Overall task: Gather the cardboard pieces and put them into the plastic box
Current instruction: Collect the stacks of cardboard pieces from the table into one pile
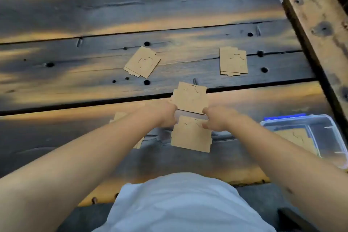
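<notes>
While pinching flat brown cardboard pieces (190, 98) over the dark plank counter (131, 9).
Left hand (162, 114) and right hand (216, 118) each nipping an edge; clear plastic box (327, 137) at four o'clock, nearer the right hand, long axis toward twelve.

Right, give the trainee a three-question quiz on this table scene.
1. True or false: the plastic box already holds cardboard.
2. Which hand's grip is on the cardboard piece lying across the plank gap: A left hand, B right hand, C both?
3. On which side of the person does the box sit?

Key: 1 true; 2 C; 3 the right.
</notes>
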`<control>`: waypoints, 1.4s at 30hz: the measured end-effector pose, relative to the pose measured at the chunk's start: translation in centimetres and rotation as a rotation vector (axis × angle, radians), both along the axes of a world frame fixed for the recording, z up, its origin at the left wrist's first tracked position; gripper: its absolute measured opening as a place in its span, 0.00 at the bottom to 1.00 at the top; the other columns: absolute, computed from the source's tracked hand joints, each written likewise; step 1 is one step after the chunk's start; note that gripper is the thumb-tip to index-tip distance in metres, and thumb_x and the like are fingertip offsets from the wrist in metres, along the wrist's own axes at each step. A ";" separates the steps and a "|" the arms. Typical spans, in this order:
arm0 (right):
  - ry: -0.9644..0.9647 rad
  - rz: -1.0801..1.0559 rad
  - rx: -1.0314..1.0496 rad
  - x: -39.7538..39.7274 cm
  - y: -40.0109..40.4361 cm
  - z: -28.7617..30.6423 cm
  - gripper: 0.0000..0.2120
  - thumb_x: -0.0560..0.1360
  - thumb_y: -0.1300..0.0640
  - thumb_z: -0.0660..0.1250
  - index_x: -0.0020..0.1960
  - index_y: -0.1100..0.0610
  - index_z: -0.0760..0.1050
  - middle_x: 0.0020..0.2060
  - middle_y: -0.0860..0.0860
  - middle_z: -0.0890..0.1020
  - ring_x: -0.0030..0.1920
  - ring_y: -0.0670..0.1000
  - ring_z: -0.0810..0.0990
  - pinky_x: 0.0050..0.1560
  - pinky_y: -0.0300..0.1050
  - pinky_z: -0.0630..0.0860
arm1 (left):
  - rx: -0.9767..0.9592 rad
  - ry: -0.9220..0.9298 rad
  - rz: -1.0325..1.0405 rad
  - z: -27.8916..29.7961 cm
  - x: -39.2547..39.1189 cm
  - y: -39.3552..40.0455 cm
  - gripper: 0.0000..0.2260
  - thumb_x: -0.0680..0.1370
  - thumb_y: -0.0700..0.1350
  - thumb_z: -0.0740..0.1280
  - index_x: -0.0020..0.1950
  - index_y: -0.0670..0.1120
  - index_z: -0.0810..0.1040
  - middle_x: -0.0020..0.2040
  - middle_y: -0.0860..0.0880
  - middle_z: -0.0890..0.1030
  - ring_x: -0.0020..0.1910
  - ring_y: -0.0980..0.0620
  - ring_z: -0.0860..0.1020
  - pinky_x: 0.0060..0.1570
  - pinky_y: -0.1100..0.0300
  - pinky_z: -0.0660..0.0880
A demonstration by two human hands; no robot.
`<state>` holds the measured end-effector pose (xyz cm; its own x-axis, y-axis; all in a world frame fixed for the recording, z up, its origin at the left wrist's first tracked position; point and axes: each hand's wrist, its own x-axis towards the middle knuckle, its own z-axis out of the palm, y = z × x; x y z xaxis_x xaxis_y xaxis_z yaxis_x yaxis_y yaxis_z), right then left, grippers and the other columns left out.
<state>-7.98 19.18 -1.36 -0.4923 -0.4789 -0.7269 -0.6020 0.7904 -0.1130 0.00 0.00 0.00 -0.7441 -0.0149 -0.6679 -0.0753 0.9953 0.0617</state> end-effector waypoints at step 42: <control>-0.129 -1.141 -0.481 -3.6 -5.4 -7.2 0.33 0.71 0.51 0.71 0.72 0.59 0.64 0.67 0.57 0.70 0.65 0.57 0.72 0.58 0.47 0.69 | 0.508 0.181 0.769 -8.7 -4.2 0.1 0.33 0.73 0.55 0.65 0.75 0.46 0.60 0.74 0.41 0.64 0.72 0.40 0.62 0.67 0.49 0.63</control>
<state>-11.58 13.82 -8.51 -0.7398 -0.0555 -0.6705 0.4381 0.7165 -0.5428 -4.22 0.06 -8.75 -0.7442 -0.2844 -0.6044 -0.6480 0.5267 0.5501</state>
